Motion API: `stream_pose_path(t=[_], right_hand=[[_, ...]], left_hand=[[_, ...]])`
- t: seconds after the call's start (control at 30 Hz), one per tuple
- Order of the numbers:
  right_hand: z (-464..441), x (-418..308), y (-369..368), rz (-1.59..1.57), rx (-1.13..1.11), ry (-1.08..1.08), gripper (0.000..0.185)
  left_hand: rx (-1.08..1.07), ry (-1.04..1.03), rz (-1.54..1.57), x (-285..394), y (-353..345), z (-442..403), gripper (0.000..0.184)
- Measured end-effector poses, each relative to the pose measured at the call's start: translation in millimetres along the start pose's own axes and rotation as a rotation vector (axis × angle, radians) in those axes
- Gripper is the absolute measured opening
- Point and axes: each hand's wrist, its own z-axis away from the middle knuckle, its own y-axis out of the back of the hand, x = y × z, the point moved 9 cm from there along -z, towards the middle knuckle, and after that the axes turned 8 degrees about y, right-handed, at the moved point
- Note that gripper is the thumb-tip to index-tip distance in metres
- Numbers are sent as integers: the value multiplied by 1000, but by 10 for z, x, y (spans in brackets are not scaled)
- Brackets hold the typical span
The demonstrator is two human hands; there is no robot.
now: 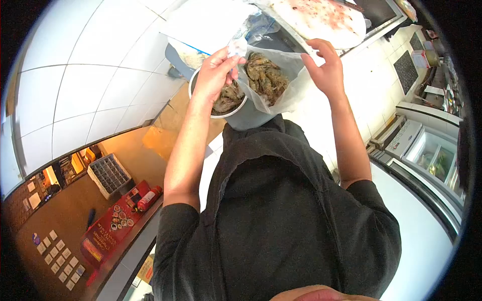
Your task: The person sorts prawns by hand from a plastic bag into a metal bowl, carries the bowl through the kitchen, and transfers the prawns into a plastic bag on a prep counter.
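My left hand [216, 75] is closed in a pinch on the crumpled whitish edge of a clear plastic bag [293, 95]. Raw brownish shrimp [266, 78] lie inside the bag, whose mouth gapes upward. At the bag's right rim is my right hand [327, 71], its thumb and index finger spread apart; the thumb appears to touch the plastic. Below my left hand, a round white-rimmed container [241, 108] holds more shrimp [228, 99], partly hidden by the hand and forearm. A grey bin [253, 120] stands under the bag.
A white cutting board [326, 20] with reddish stains lies ahead, beside a white sheet or lid [201, 22]. White tiled wall [100, 55] rises on the left. A glass-topped freezer [432, 155] stands right; a fire extinguisher [149, 199] and a crate [109, 175] are lower left.
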Motion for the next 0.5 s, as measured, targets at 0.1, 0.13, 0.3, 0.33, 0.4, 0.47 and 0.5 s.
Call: stream_pose_path(t=[0.1,0.13,0.3,0.33,0.4,0.47,0.5], right_hand=[[166,-168,-606,-385,-398,-220,21],[303,-78,-914,-368,-578,-236,19],[833,927,-2105,-53,-829,-234,34],[852,988,-2215,-10,-863,-223,40],[891,1133,-2362,64,-837,-294,47],[959,1327,-2600,79,-837,-235,55],[950,1334,-2630,77,-853,-242,54]], left_hand=[[5,2,-10,1,-2,-31,32],[15,1,-6,11,-14,-38,29],[10,-1,-41,36,-71,-28,28],[11,2,-62,40,-72,-23,31],[15,15,-87,43,-56,-25,33],[24,36,-89,4,-22,-31,31],[31,47,-107,-7,-11,-24,30]])
